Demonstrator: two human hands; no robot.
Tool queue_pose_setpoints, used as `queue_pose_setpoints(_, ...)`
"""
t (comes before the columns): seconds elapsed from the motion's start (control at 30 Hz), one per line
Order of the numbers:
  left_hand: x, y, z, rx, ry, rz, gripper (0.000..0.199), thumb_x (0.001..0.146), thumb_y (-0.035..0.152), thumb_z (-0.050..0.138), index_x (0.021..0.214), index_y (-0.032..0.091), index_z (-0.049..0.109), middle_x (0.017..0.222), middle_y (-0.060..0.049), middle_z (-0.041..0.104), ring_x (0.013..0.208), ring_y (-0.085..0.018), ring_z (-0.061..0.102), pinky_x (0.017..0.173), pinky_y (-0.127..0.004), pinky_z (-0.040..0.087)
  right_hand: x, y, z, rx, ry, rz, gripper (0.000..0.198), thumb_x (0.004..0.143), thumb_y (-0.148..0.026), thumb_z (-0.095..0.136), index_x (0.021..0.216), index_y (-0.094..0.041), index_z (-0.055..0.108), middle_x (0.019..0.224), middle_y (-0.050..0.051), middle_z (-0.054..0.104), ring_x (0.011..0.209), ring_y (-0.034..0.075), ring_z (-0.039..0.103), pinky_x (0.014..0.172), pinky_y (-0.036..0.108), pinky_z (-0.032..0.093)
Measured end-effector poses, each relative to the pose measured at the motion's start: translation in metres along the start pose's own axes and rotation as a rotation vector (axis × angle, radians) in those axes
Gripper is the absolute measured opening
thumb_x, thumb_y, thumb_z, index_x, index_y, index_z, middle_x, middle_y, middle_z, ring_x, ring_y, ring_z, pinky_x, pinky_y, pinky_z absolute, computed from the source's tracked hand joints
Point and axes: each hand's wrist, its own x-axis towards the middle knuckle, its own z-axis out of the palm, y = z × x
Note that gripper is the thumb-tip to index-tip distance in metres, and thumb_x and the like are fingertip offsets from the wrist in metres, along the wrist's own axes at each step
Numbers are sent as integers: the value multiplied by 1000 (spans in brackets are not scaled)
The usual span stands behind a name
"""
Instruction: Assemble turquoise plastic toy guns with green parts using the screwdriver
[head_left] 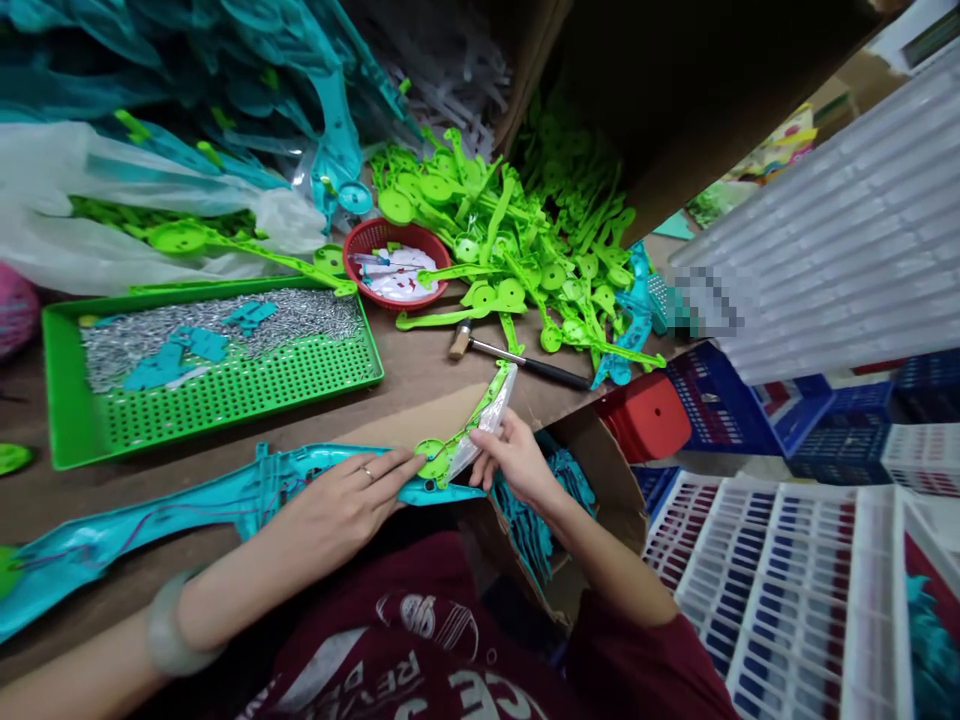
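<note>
A long turquoise plastic shell (pixel 187 497) with a thin wire along it lies across the front of the table. At its right end sits a lime-green curved plastic part (pixel 433 462) with a round disc. My left hand (pixel 360 497) lies stretched over the shell, fingertips touching the green disc. With my right hand (pixel 511 455) I pinch a clear, whitish curved plastic piece (pixel 486 420) along the green part's right side. Beyond them a hammer (pixel 525 362) with a black handle rests on the table.
A green perforated tray (pixel 225 415) holds many small metal pieces and turquoise parts. Behind are a red basket (pixel 362 240) and a heap of lime-green parts (pixel 510 230). A cardboard box (pixel 626 500) and white crates (pixel 780 580) stand to the right.
</note>
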Motion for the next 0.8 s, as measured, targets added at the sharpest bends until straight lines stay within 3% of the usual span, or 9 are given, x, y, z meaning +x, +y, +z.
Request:
queue_pose_setpoints(0.1, 2, 1, -2, 21, 23, 18, 34, 103, 13, 40, 119, 11, 69, 138, -14, 61, 126, -26, 56, 94, -37, 44, -2, 3, -3, -182, 87, -28, 46, 84, -50, 68, 109, -22, 41, 67, -4, 67, 39, 13, 59, 32, 19, 43)
queue_pose_setpoints(0.17, 1, 2, -2, 40, 36, 7, 37, 104, 12, 35, 117, 11, 70, 137, -12, 63, 124, -26, 57, 94, -39, 44, -5, 4, -3, -440, 288, -183, 57, 82, -51, 70, 121, -21, 41, 86, 2, 69, 49, 15, 63, 42, 27, 52)
queue_pose_setpoints(0.23, 0, 4, 1, 44, 48, -17, 39, 105, 12, 33, 117, 11, 71, 136, -11, 63, 123, -27, 58, 95, -41, 43, -10, 4, -2, -793, 463, -417, 67, 81, -48, 73, 134, -19, 42, 119, 15, 65, 86, 25, 70, 73, 43, 61)
queue_pose_setpoints(0.27, -1, 5, 2, 39, 52, -28, 39, 105, 12, 34, 118, 12, 70, 136, -10, 63, 122, -27, 58, 95, -42, 43, -12, 3, -2, -970, 491, -521, 66, 84, -45, 71, 137, -18, 44, 133, 20, 57, 108, 31, 65, 90, 52, 57)
queue_pose_setpoints(0.3, -2, 6, 4, 32, 55, -35, 39, 105, 12, 34, 119, 11, 70, 137, -11, 63, 122, -28, 58, 96, -42, 43, -14, 2, -3, -1128, 472, -595, 61, 88, -43, 67, 139, -16, 46, 143, 22, 50, 126, 36, 54, 103, 57, 49)
queue_pose_setpoints(0.37, -3, 7, 6, 25, 69, -37, 40, 105, 12, 33, 120, 11, 70, 138, -12, 61, 122, -28, 58, 96, -43, 42, -16, -4, -6, -1342, 371, -655, 51, 96, -39, 56, 139, -12, 50, 150, 24, 44, 141, 39, 37, 111, 61, 39)
queue_pose_setpoints(0.57, -4, 6, 6, 45, 145, 18, 51, 104, 10, 26, 108, 15, 76, 134, -11, 65, 117, -27, 61, 95, -43, 42, -11, -31, -28, -1521, 157, -595, 56, 96, -47, 55, 134, -7, 56, 142, 22, 55, 131, 35, 48, 108, 53, 46)
queue_pose_setpoints(0.7, 0, 9, 5, 52, 219, -13, 58, 103, 9, 22, 103, 21, 79, 130, -5, 68, 113, -22, 63, 94, -39, 44, -2, -19, -28, -1551, 250, -637, 62, 96, -44, 55, 139, 0, 50, 149, 29, 45, 145, 38, 34, 114, 57, 40)
queue_pose_setpoints(0.8, 3, 12, 4, 28, 286, -68, 60, 105, 13, 21, 99, 25, 80, 128, -1, 69, 112, -18, 63, 93, -36, 45, -4, -11, -29, -1510, 284, -636, 62, 96, -39, 56, 143, -1, 48, 152, 28, 42, 148, 37, 31, 116, 57, 38)
